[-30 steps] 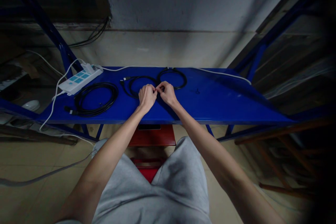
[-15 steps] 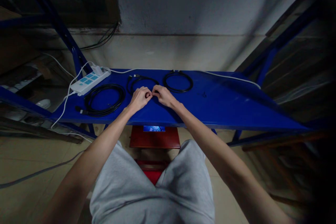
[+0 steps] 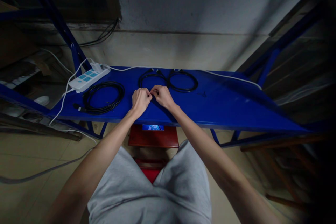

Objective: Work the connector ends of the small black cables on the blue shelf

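Extending arms forward, left hand [image 3: 140,100] and right hand [image 3: 162,97] meeting above blue shelf [image 3: 223,108]; grips together, contents hidden.

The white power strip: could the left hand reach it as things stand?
Probably yes: the left hand and the white power strip share the blue shelf, and only a low coil of black cable lies between them, easy to pass over.

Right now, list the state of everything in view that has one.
Left hand: fingers pinched, meeting the right hand; anything held is hidden.
Right hand: fingers pinched, meeting the left hand.
Middle black cable coil: loosely looped on the shelf, beyond the hands.
Right black cable coil: looped on the shelf.
Left black cable coil: wound, lying flat.
White power strip: lying on the shelf, switches unreadable.
Screen: lit.
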`<state>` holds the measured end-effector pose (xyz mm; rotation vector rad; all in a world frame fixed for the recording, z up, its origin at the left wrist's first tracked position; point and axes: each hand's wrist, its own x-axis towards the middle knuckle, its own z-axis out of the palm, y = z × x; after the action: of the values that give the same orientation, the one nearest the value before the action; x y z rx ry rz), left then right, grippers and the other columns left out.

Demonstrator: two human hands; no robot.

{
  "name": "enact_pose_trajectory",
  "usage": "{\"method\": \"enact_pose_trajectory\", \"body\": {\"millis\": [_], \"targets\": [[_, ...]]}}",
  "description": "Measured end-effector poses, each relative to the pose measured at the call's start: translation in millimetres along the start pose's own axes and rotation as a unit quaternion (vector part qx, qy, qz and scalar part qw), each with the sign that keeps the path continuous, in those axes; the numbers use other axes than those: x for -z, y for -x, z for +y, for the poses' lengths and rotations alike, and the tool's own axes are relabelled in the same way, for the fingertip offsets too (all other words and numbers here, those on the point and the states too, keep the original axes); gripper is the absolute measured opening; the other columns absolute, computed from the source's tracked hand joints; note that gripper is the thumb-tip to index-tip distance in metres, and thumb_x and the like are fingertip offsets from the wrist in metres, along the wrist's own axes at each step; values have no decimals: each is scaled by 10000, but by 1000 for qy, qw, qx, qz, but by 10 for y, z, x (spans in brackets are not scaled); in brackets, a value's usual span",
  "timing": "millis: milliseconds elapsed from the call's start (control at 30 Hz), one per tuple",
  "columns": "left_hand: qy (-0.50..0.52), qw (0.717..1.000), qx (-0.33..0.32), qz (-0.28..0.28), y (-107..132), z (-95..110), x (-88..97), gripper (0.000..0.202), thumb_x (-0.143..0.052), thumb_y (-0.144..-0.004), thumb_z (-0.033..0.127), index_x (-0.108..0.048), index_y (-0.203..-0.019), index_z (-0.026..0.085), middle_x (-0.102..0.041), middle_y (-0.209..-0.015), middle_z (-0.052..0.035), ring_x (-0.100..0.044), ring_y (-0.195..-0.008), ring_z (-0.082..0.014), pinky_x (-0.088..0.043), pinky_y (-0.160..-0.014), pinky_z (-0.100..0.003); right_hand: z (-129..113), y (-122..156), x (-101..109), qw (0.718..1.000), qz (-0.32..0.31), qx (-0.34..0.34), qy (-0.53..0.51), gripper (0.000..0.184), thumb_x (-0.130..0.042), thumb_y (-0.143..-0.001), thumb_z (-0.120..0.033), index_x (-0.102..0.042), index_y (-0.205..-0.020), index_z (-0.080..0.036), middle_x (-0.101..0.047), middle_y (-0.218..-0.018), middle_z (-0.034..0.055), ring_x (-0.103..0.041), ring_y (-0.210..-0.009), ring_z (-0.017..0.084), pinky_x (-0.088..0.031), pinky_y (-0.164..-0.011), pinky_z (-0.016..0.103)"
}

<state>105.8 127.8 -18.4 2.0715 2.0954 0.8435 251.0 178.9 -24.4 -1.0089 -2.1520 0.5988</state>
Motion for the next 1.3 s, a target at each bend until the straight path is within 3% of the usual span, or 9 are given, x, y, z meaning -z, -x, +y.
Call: {"method": "enact_pose_trajectory", "body": {"millis": [200,367,500,600,733,1067,1300], "targets": [[2,998,61,-6,69,166,-43,123,-591,-892,229,-714,-899,219,-739,-878,-96,-684,-860,-260,-475,-760,-342,34,-5,-4,1000,9,19,0,175,-508,-862,-97,-668,-855,-166,-687,-907,77,-622,-877,202,-448,-799,284],[43,998,-55,-5,81,14,-2,179,-542,-925,183,-712,-872,200,-711,-893,-80,-642,-870,-226,-471,-794,-339,83,-18,-32,998,22,53,-14,164,-487,-867,-89,-624,-823,-167,-640,-916,83,-588,-867,195,-436,-805,290],[138,980,-142,-10,-87,-241,2,91,-653,-875,198,-719,-813,202,-690,-844,-42,-603,-863,-212,-473,-813,-348,154,-38,-62,996,33,61,-58,135,-522,-863,-113,-630,-799,-163,-630,-875,74,-582,-820,189,-431,-761,293],[200,964,-171,-29,-243,-350,-25,52,-731,-823,216,-715,-776,200,-689,-835,-28,-601,-860,-205,-466,-831,-356,208,-53,-77,993,35,49,-101,117,-550,-845,-118,-643,-788,-161,-636,-844,62,-587,-780,180,-431,-725,290],[231,956,-169,-58,-357,-370,-66,120,-790,-778,247,-683,-759,196,-674,-797,-16,-597,-823,-195,-455,-800,-344,243,-62,-80,988,28,23,-153,79,-591,-823,-141,-636,-760,-156,-637,-810,53,-587,-717,170,-430,-671,288],[233,957,-168,-36,-363,-321,-129,235,-806,-741,215,-674,-935,197,-684,-906,-24,-617,-891,-209,-465,-836,-350,217,-68,-39,986,35,-4,-160,53,-643,-776,-154,-676,-736,-146,-653,-824,60,-589,-750,173,-452,-718,305],[224,958,-174,-48,-378,-370,-188,119,-769,-771,234,-670,-803,176,-651,-824,-17,-606,-833,-200,-450,-781,-335,113,-46,-14,988,54,11,-143,84,-627,-811,-202,-696,-791,-158,-702,-836,63,-620,-771,193,-471,-729,314]]}}
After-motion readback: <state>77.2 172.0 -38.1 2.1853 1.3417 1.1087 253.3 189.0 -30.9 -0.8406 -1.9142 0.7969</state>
